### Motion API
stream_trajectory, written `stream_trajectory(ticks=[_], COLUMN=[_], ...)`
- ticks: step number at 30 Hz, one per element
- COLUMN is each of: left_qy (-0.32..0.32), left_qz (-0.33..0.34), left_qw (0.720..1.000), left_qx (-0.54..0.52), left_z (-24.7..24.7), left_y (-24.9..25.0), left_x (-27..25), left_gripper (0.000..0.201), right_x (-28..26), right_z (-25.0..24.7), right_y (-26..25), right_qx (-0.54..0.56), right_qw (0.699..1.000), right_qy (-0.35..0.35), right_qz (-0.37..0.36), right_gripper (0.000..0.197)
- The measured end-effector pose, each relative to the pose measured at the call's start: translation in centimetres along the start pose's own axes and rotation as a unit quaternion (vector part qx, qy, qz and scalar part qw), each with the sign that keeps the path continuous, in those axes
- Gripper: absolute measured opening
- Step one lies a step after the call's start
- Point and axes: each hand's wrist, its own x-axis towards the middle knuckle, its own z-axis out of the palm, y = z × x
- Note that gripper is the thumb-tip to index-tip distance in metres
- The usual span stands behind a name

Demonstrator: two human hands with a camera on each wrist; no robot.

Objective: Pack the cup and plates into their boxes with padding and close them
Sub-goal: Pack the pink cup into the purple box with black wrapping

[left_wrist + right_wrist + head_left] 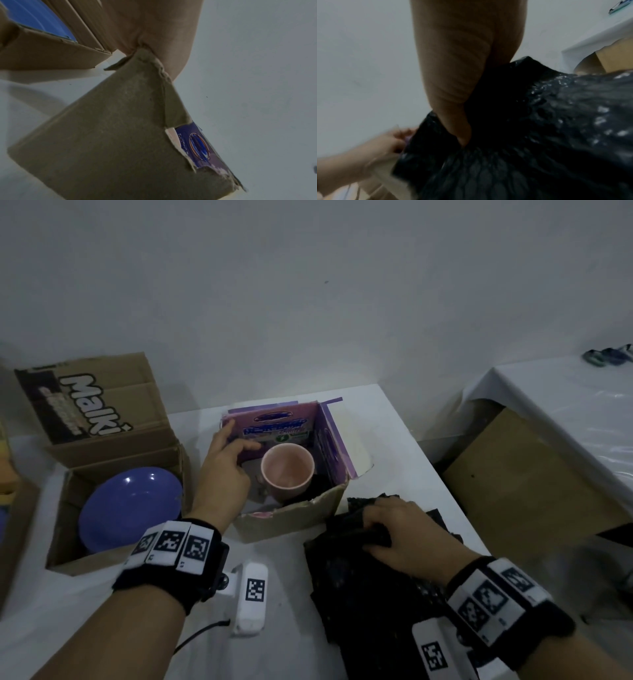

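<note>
Pink cup [287, 472] (boxed) sits between left hand [222, 470] and right hand [400, 534].

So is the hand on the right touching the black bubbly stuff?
Touching. In the head view the right hand grips a bunched fold of the black bubble wrap, fingers curled over it. The right wrist view shows the wrap pressed against the palm too.

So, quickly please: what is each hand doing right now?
Left hand: holds the side flap of the purple box, beside the pink cup.
Right hand: grips the black bubble wrap on the table.
</note>
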Motion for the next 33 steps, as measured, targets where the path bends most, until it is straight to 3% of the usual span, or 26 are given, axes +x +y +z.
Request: stream_trajectory(ticks=[3, 5, 7, 9, 10, 12, 14, 17, 19, 22, 24, 26, 28, 30, 33], left_qy=[0.002, 0.001, 0.0, 0.001, 0.001, 0.001, 0.002, 0.001, 0.003, 0.031, 0.051, 0.051, 0.041, 0.034, 0.03], left_qz=[0.0, -0.001, 0.006, 0.011, 0.012, 0.012, 0.008, 0.009, 0.011, 0.019, 0.006, -0.034, -0.068, -0.08, -0.082], left_qw=[1.0, 1.0, 1.0, 1.0, 1.0, 1.0, 1.0, 1.0, 1.0, 0.998, 0.99, 0.97, 0.954, 0.953, 0.958], left_qx=[-0.008, -0.013, -0.018, -0.018, -0.019, -0.026, -0.028, -0.019, -0.023, -0.059, -0.13, -0.235, -0.289, -0.29, -0.275], left_z=[0.1, 0.1, 0.2, 0.2, 0.2, 0.2, 0.1, -0.1, -0.1, 0.0, -0.1, -0.4, -0.4, -0.3, -0.3], left_y=[-0.1, -0.2, -0.5, -0.6, -0.7, -0.7, -0.6, -0.6, -0.5, -0.5, -0.6, -0.6, -0.8, -0.9, -1.2], left_x=[0.0, 0.1, 0.2, 0.3, 0.3, 0.3, 0.2, 0.1, 0.0, -0.2, -0.4, -0.6, -0.6, -0.6, -0.6], left_gripper=[0.048, 0.047, 0.047, 0.046, 0.046, 0.047, 0.048, 0.049, 0.053, 0.056, 0.05, 0.046, 0.044, 0.045, 0.045], right_x=[0.5, 1.4, 2.5, 3.5, 3.9, 4.3, 4.5, 5.1, 5.5, 6.4, 7.4, 8.6, 9.7, 10.6, 11.7], right_z=[-2.7, -4.4, -5.4, -5.3, -5.0, -3.9, -2.9, -3.0, -3.8, -4.4, -3.9, -2.4, -0.8, 0.3, 0.5], right_y=[-1.3, -2.3, -3.3, -4.1, -4.4, -5.0, -5.1, -4.8, -4.9, -5.6, -6.8, -8.0, -9.0, -9.8, -11.4], right_qx=[0.119, 0.159, 0.204, 0.213, 0.214, 0.199, 0.083, -0.09, -0.078, -0.017, 0.054, 0.157, 0.205, 0.133, -0.046], right_qw=[0.991, 0.975, 0.941, 0.918, 0.921, 0.952, 0.992, 0.995, 0.996, 0.982, 0.969, 0.968, 0.974, 0.99, 0.996], right_qy=[0.059, 0.151, 0.268, 0.333, 0.325, 0.232, 0.094, -0.021, 0.015, 0.186, 0.242, 0.197, 0.096, 0.022, 0.016], right_qz=[0.003, -0.027, -0.043, -0.029, -0.017, -0.013, -0.024, -0.043, -0.04, -0.04, -0.021, -0.008, -0.012, -0.038, -0.076], right_gripper=[0.038, 0.04, 0.039, 0.039, 0.044, 0.063, 0.073, 0.067, 0.061, 0.052, 0.045, 0.036, 0.03, 0.026, 0.03])
